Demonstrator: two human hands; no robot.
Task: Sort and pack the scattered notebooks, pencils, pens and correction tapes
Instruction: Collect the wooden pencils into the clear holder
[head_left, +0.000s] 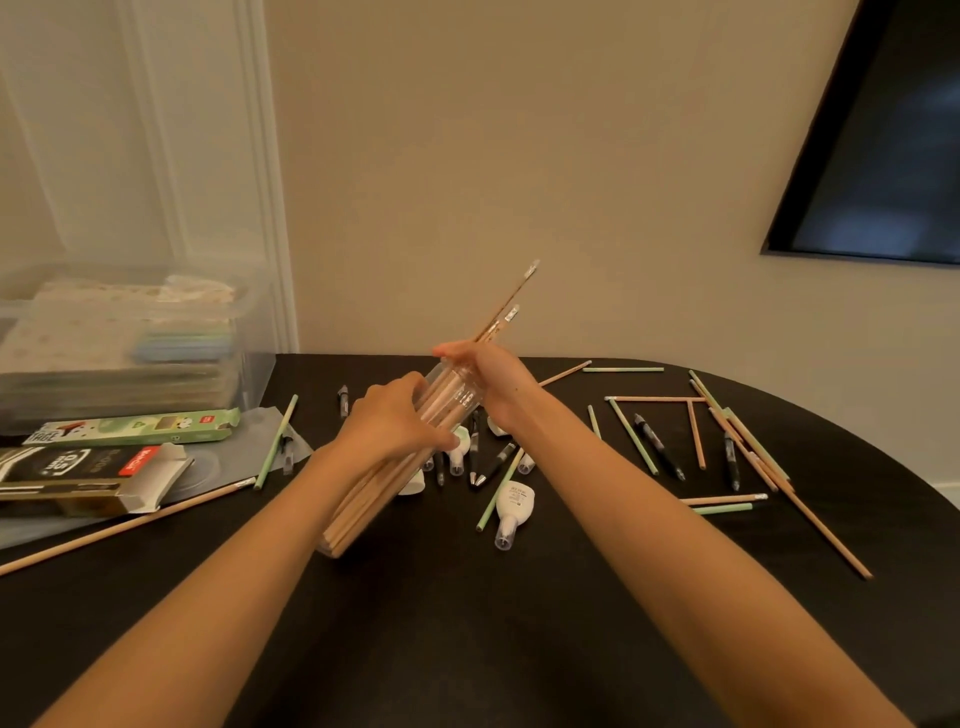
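Observation:
My left hand (397, 415) grips a clear plastic tube (363, 512) full of wooden pencils, tilted above the dark table (467, 623). My right hand (491, 382) holds the tube's open top end and two pencils (506, 306) that stick up out of it. Loose tan and green pencils (698, 434) lie scattered on the right. Black pens (657, 447) lie among them and under my hands. A white correction tape (511, 512) lies in the middle, with others partly hidden behind the tube.
A clear storage bin (119, 338) with stacked notebooks stands at the back left. In front of it lie a green pencil box (135, 427) and an open black box (88, 480). A long pencil (124, 527) lies at the left. The table's curved edge runs on the right.

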